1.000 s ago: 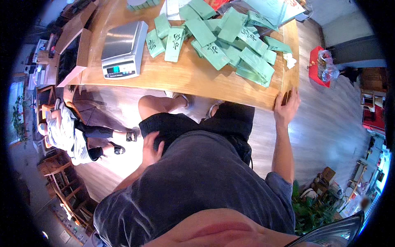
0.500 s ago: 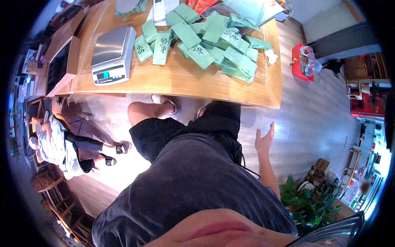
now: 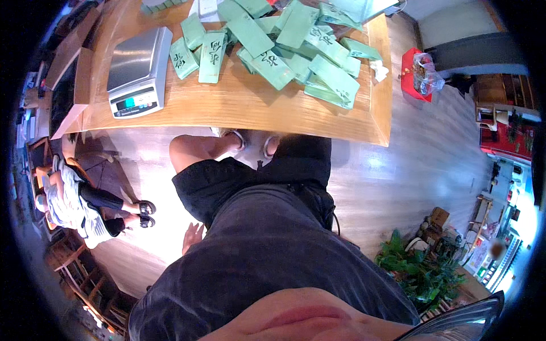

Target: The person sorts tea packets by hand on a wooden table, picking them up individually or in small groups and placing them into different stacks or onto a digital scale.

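My left hand [image 3: 193, 236] hangs low beside my hip, its fingers stretched and a little apart, holding nothing. Part of it is hidden by my shirt. My right hand is out of sight. In front of me a heap of pale green paper-wrapped packets [image 3: 275, 68] with dark brush-like markings covers the middle and right of the wooden table [image 3: 227, 111]. Left of the heap stands a digital scale [image 3: 135, 71] with a bare steel plate and a lit display. Neither hand touches these things.
A cardboard box [image 3: 79, 79] stands along the table's left edge. Crumpled white tissue [image 3: 378, 70] lies near the right edge. On the floor beyond is a red box [image 3: 410, 77] with clear plastic bags. A person [image 3: 79, 199] sits at left; a leafy plant [image 3: 421, 270] stands at lower right.
My right hand, earlier hanging open at my right side, has gone out of view. My left hand has come into view at my left. The table sits slightly higher in view.
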### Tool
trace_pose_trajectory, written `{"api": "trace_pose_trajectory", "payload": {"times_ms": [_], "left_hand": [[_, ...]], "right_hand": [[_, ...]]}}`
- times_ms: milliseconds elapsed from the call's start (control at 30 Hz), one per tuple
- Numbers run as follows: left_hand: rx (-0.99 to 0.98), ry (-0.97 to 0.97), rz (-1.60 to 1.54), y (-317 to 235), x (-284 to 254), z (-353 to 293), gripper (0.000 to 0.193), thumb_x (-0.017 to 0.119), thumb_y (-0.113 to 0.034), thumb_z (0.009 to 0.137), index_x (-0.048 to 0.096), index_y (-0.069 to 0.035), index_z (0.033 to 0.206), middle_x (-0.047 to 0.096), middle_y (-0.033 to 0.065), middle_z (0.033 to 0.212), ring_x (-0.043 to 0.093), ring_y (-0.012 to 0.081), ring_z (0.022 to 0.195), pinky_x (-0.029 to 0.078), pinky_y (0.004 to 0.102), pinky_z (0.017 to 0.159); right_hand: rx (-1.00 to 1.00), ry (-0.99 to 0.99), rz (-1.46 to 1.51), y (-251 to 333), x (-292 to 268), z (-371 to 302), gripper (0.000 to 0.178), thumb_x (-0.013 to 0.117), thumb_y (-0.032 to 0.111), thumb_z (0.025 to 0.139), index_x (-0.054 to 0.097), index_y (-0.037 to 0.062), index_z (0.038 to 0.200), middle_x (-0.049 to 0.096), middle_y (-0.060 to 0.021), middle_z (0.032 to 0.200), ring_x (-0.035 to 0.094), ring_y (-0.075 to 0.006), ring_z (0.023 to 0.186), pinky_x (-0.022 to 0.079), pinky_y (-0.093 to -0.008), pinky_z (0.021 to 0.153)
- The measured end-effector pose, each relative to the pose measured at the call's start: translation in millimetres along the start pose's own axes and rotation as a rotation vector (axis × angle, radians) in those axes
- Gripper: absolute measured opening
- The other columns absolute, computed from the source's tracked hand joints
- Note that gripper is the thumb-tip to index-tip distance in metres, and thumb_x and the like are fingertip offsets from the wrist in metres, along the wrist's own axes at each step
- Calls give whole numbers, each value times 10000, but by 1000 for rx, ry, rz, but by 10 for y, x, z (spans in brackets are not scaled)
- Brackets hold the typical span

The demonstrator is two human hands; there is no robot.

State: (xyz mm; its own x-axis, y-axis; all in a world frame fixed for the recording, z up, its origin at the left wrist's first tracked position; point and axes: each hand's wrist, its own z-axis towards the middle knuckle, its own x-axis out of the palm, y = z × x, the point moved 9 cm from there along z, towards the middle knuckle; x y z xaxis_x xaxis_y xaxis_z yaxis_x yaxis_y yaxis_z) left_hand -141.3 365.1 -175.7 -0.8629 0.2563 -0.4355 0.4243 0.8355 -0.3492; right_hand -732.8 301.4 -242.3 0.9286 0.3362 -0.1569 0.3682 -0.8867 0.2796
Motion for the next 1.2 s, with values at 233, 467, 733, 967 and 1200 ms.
{"api": "trace_pose_trajectory", "payload": {"times_ms": [233,467,733,967,1200], "left_hand": [[-152,51,-37,-3,-130,110,424,690,-238,861,616,-33,1225,667,199,1074,653,313,1010,503,396,889],[-284,70,-44,-273,-637,67,401,681,-238,866,630,-30,1205,686,191,1025,672,306,963,519,389,856],[-275,10,-27,-162,-1097,23,377,670,-237,871,647,-25,1182,708,183,968,694,298,910,537,381,817],[-179,-88,4,830,-1077,497,358,662,-237,876,661,-22,1161,728,176,919,713,290,864,553,374,784],[-120,-158,-479,-92,-1117,159,320,594,-194,946,656,27,1169,732,212,962,722,256,810,571,350,769]], "right_hand": [[164,-73,31,238,58,-324,444,666,306,952,564,69,1314,700,-72,914,680,-201,727,558,-352,631],[253,-98,83,907,96,-576,412,648,301,966,568,69,1296,696,-62,914,674,-186,730,554,-339,638],[196,-85,98,1309,87,-678,376,628,294,981,573,69,1276,692,-51,914,667,-168,733,550,-323,645],[75,-90,104,1100,179,-440,345,611,289,994,576,69,1258,688,-42,914,661,-153,735,546,-309,652],[13,-81,160,752,363,-229,317,593,283,1007,580,69,1240,684,-32,914,655,-138,738,542,-296,659]]}}
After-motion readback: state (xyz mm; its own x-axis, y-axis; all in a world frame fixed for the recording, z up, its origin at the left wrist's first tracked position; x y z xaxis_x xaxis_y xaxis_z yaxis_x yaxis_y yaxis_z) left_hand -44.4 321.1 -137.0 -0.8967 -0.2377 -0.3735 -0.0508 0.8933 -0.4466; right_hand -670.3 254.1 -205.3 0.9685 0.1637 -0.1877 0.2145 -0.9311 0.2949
